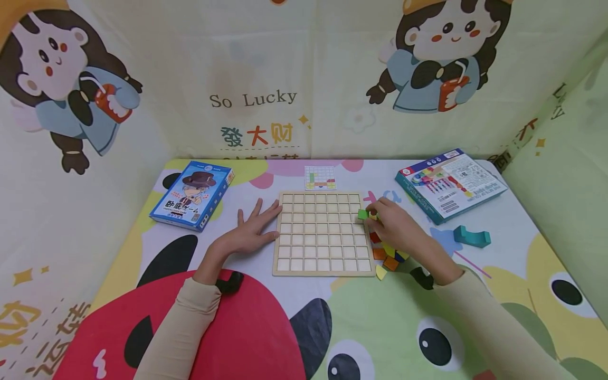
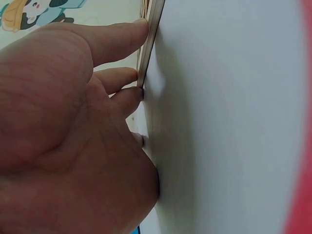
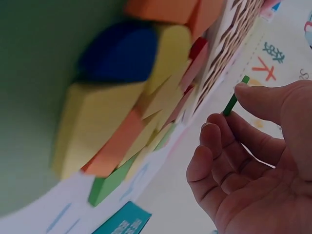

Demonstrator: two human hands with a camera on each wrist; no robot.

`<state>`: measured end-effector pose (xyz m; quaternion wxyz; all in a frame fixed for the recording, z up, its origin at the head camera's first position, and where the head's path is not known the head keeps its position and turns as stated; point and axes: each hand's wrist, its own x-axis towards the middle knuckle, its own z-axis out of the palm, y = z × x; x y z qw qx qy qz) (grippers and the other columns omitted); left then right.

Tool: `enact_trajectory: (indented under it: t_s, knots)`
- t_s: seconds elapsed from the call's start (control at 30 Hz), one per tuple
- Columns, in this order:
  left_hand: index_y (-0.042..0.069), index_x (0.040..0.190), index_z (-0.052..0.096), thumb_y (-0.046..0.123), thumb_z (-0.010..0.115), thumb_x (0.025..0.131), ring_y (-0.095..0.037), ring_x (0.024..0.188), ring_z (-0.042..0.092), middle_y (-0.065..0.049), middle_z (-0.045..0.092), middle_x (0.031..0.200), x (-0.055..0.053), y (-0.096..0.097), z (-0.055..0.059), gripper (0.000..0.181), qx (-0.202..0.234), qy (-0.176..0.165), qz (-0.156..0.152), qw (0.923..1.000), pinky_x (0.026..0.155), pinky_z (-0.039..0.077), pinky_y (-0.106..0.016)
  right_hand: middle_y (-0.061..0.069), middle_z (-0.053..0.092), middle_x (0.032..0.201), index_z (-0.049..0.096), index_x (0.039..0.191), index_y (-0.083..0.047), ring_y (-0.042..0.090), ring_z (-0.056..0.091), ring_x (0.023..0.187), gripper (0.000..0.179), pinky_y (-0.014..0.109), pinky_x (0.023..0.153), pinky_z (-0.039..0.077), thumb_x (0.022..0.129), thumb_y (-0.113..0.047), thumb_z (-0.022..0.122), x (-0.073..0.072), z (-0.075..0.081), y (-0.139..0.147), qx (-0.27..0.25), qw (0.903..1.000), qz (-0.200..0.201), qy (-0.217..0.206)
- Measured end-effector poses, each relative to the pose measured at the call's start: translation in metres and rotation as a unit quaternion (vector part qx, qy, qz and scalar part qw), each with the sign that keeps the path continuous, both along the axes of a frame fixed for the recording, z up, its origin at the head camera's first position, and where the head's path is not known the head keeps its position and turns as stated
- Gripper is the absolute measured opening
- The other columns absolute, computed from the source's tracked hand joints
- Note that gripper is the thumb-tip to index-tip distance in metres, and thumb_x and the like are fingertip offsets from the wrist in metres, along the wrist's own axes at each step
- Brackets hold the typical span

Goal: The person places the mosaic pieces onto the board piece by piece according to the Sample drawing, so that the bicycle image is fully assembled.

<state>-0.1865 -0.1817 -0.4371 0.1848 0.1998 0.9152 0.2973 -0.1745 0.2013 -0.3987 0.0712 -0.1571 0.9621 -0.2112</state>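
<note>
A wooden grid board (image 1: 324, 273) with rows of square cells lies flat on the table. Along its left edge my left hand (image 1: 247, 233) rests with fingers spread; in the left wrist view the thumb (image 2: 119, 41) and fingertips touch the board's side. Over the board's right edge, my right hand (image 1: 395, 224) pinches a small green block (image 1: 363, 214) between thumb and index finger. The right wrist view shows that block (image 3: 236, 95) edge-on, as a thin piece. Beneath and beside this hand is a pile of coloured blocks (image 1: 390, 263), partly hidden: yellow, orange, red, blue and green.
Behind the board lies a small card (image 1: 320, 178) printed with a coloured grid. A blue box (image 1: 192, 195) is at the back left, a teal-sided box (image 1: 451, 184) at the back right. A teal arched piece (image 1: 472, 237) sits right of my right hand.
</note>
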Motion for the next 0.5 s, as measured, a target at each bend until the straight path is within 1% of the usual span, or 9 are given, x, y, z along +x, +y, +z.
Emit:
enact_trajectory:
  t_s: [0.17, 0.23, 0.37, 0.5]
  knots:
    - [0.021, 0.171, 0.020, 0.034, 0.061, 0.105, -0.041, 0.167, -0.015, -0.007, 0.011, 0.181, 0.000, 0.000, 0.000, 0.079, -0.001, -0.001, 0.000, 1.0000, 0.121, -0.021, -0.078, 0.017, 0.066, 0.121, 0.065, 0.129, 0.000, 0.030, 0.064, 0.103, 0.030, 0.045, 0.091, 0.063, 0.104, -0.015, 0.067, -0.001, -0.001, -0.011, 0.004, 0.9996, 0.015, 0.025]
    - [0.021, 0.171, 0.020, 0.034, 0.061, 0.105, -0.041, 0.167, -0.015, -0.007, 0.011, 0.181, 0.001, -0.001, 0.001, 0.080, 0.000, -0.001, -0.002, 1.0000, 0.121, -0.021, -0.078, 0.018, 0.067, 0.122, 0.065, 0.128, 0.000, 0.032, 0.066, 0.107, 0.028, 0.047, 0.094, 0.063, 0.104, -0.014, 0.068, -0.001, -0.001, -0.016, 0.006, 0.9992, 0.021, 0.034]
    - [0.021, 0.171, 0.020, 0.035, 0.061, 0.105, -0.040, 0.167, -0.015, -0.006, 0.011, 0.181, 0.001, -0.001, 0.002, 0.080, -0.003, 0.000, -0.003, 1.0000, 0.122, -0.020, -0.078, 0.017, 0.067, 0.123, 0.065, 0.129, 0.000, 0.032, 0.065, 0.110, 0.029, 0.047, 0.097, 0.062, 0.104, -0.014, 0.068, -0.002, -0.001, -0.024, 0.012, 0.9991, 0.024, 0.032]
    - [0.020, 0.171, 0.020, 0.035, 0.061, 0.105, -0.041, 0.167, -0.015, -0.007, 0.011, 0.181, 0.001, -0.001, 0.001, 0.079, 0.000, 0.000, -0.003, 1.0000, 0.121, -0.021, -0.078, 0.016, 0.066, 0.123, 0.066, 0.130, 0.000, 0.030, 0.064, 0.109, 0.030, 0.045, 0.098, 0.061, 0.104, -0.015, 0.068, -0.003, 0.000, -0.030, 0.016, 0.9991, 0.030, 0.027]
